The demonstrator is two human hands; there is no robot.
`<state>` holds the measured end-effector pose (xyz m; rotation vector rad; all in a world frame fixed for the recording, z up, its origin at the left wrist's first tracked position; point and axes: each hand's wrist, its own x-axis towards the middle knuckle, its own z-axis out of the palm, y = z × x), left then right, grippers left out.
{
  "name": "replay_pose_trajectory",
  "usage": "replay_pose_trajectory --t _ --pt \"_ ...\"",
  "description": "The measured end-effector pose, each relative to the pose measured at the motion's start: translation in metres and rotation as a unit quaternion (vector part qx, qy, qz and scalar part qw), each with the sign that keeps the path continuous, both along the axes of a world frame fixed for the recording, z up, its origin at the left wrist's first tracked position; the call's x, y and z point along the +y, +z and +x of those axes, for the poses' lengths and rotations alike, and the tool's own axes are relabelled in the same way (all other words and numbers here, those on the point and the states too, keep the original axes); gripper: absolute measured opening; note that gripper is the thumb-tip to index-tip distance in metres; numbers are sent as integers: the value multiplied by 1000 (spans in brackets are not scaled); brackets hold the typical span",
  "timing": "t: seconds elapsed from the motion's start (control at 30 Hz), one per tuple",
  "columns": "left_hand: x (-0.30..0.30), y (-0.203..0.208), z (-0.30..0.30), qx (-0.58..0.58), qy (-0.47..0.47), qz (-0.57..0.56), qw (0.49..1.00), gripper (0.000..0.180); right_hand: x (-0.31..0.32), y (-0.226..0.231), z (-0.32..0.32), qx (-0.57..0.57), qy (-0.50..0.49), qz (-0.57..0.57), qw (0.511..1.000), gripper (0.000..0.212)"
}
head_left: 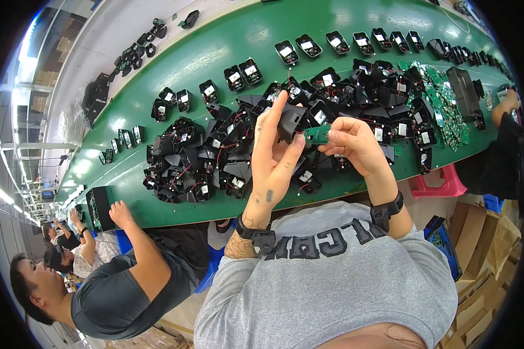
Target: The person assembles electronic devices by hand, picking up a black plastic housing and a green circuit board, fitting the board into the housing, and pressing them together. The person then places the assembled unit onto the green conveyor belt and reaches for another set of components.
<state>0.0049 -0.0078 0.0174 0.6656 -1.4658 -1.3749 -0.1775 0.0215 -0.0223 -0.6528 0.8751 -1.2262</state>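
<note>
Holding a black case (291,121) and a green circuit board (317,135) close together above the workbench (122,180).
We grasp the case between thumb and fingers of our left hand (269,156), and with our right hand (358,148) we pinch the board's right end; its other end sits by our left thumb, just beside the case. Below us lies a pile of similar cases (201,157), with loose green boards (442,104) heaped to its right.
</note>
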Motion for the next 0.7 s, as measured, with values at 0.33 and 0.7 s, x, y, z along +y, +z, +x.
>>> replay_pose_trajectory --t 0.33,0.7 --pt "0 -3 1 -44 -8 -7 999 65 2 -2 -2 -22 4 7 1000 14" --pt "2 -2 -3 -194 -62 9 979 73 -15 15 -3 103 22 -3 994 14"
